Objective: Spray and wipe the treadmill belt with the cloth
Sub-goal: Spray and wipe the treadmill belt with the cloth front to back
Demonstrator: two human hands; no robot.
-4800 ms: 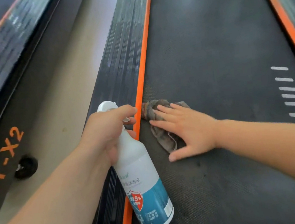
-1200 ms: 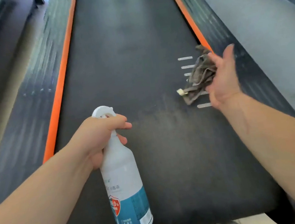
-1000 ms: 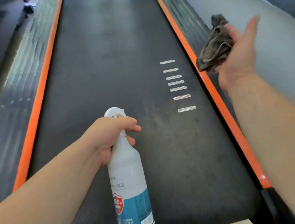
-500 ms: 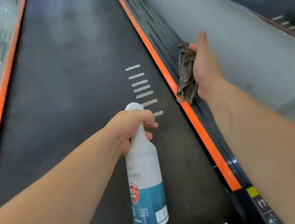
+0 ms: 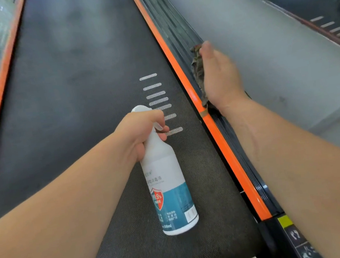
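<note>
The spray bottle (image 5: 167,182) is gripped round its neck by the left hand (image 5: 139,132), with the fingers curled below the nozzle. It is held over the treadmill belt (image 5: 74,87), towards the belt's right edge, just beside a row of white dashes (image 5: 156,94). The cloth (image 5: 198,69) is held against the ribbed side rail (image 5: 171,28), just outside the orange strip (image 5: 227,154), by the right hand (image 5: 220,75). Whether that hand's fingers are curled round the cloth cannot be told.

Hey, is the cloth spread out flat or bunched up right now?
Bunched up. The cloth is a crumpled strip gripped in the right hand against the ribbed side rail, not laid flat.
</note>
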